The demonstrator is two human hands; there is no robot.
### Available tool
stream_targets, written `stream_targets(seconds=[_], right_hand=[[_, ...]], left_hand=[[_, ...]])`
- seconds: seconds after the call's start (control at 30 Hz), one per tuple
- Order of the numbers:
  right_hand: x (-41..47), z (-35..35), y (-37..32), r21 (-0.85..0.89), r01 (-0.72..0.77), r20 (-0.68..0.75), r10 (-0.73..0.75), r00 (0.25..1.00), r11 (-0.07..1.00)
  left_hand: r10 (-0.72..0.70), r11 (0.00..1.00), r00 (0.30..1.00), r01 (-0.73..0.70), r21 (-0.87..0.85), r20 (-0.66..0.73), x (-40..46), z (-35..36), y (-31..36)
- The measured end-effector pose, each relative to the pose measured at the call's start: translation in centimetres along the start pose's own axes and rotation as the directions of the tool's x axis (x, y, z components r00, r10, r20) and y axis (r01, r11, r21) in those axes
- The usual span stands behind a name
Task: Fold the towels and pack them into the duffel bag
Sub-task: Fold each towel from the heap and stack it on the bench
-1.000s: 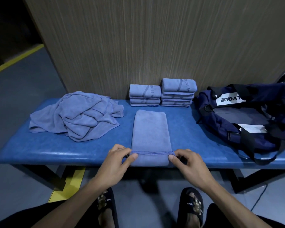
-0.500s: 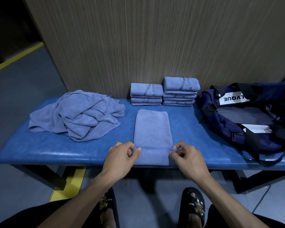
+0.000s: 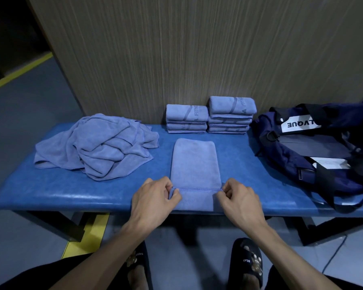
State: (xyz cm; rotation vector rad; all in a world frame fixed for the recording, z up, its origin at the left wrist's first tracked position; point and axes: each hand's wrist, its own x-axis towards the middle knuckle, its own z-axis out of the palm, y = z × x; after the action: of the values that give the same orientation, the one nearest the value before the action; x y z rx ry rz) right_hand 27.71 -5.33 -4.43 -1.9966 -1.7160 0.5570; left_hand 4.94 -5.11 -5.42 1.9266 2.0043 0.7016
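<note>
Careful: your left hand (image 3: 153, 197) and right hand (image 3: 238, 198) have fingers (image 3: 172, 190) pinching the near hem corners of the long blue microfibre towel (image 3: 195, 164) lying flat between them on the blue padded bench (image 3: 50, 191). Uneven lifting could skew the fold; the navy fabric duffel bag (image 3: 314, 151) waits far right.

Both forearms bare, no sleeves, no watch or rings visible. Left hand (image 3: 153, 197) and right hand (image 3: 240, 198) bare, no gloves. Dark shorts (image 3: 50, 275) at bottom edge, both legs. Black slide sandals: left slide (image 3: 142, 258) with white lettering on strap, right slide (image 3: 248, 260) with white "BEAR" text and small bear-shaped charm. Toes exposed.
</note>
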Motion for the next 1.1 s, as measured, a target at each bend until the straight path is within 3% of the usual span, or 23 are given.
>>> stream_targets(seconds=[0.17, 0.27, 0.37, 0.43, 0.6, 0.7, 0.77, 0.83, 0.97, 1.1], right_hand=[[0.3, 0.2, 0.2, -0.007, 0.002, 0.009, -0.002, 1.0, 1.0], [0.3, 0.4, 0.5, 0.004, 0.034, 0.007, -0.034, 0.999, 0.999], [0.0, 0.5, 0.5, -0.06, 0.102, -0.01, -0.103, 0.995, 0.993], [-0.2, 0.5, 0.4, -0.099, 0.144, -0.03, -0.148, 0.989, 0.985], [-0.4, 0.9, 0.7, -0.167, 0.287, -0.127, -0.31, 0.942, 0.943], [-0.1, 1.5, 1.5, -0.307, 0.458, -0.165, -0.521, 0.838, 0.834], [0.0, 1.6, 1.7, -0.413, 0.56, -0.12, -0.652, 0.748, 0.718], [0.1, 1.1, 2.0, -0.407, 0.63, -0.066, -0.709, 0.702, 0.662], [0.0, -0.5, 3.0, -0.223, 0.669, 0.113, -0.663, 0.74, 0.709], [-0.1, -0.6, 3.6, -0.194, 0.636, 0.193, -0.607, 0.771, 0.747]], left_hand=[[0.043, 0.999, 0.999, -0.043, 0.002, -0.015, 0.1, 0.0, -0.1], [0.246, 0.967, 0.966, -0.251, -0.054, -0.076, 0.2, 0.1, -0.6], [0.494, 0.869, 0.862, -0.495, 0.016, -0.113, 0.4, 0.4, -1.3], [0.561, 0.827, 0.819, -0.56, 0.052, -0.121, 0.6, 0.5, -1.9], [0.596, 0.803, 0.798, -0.595, 0.037, -0.092, 0.8, 0.0, -3.0], [0.595, 0.803, 0.802, -0.596, -0.011, -0.045, 0.3, -0.5, -3.1], [0.59, 0.807, 0.807, -0.59, -0.019, 0.012, 0.0, -1.0, -3.0], [0.591, 0.804, 0.802, -0.594, 0.009, 0.093, -0.4, -1.3, -2.9], [0.602, 0.785, 0.788, -0.613, 0.09, 0.127, -0.4, -0.4, -3.4], [0.618, 0.775, 0.781, -0.624, 0.098, 0.088, 0.0, 0.3, -3.8]])
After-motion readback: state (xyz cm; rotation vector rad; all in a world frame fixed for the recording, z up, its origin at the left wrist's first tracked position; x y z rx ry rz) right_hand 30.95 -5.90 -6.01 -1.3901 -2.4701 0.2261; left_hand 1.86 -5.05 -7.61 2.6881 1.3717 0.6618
